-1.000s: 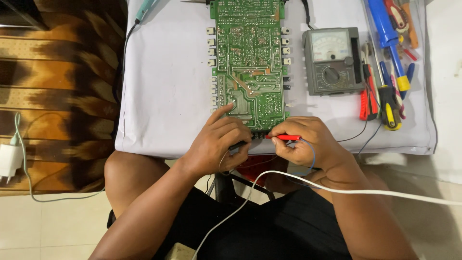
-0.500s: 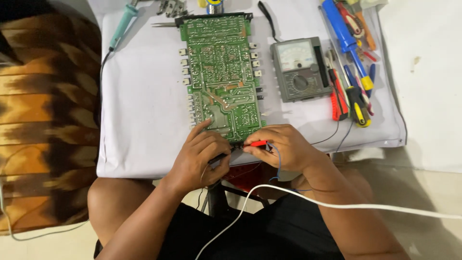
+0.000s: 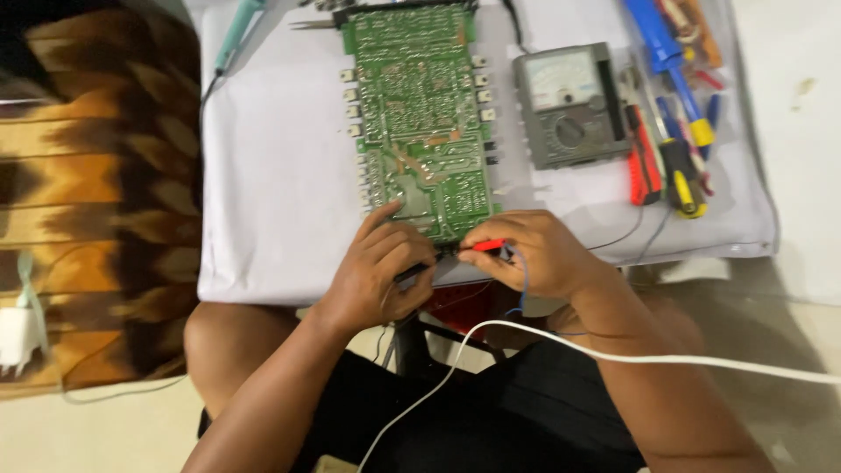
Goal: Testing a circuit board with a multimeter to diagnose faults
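The green circuit board (image 3: 420,114) lies solder side up on the white cloth (image 3: 272,193). At its near edge, the right hand (image 3: 534,254) pinches a red probe (image 3: 487,246); the left hand (image 3: 381,271) grips a black probe (image 3: 412,273). An analog multimeter (image 3: 569,105) sits beside the board.

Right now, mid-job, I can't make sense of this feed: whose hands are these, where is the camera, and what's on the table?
The one camera sits on the person's head, looking down. Their left hand holds a black probe; their right hand pinches a red probe at the near edge of a long green circuit board. It lies on a white cloth-covered table. Right of it: a grey analog meter, then a blue-handled screwdriver among other tools. A white cable crosses the lap.
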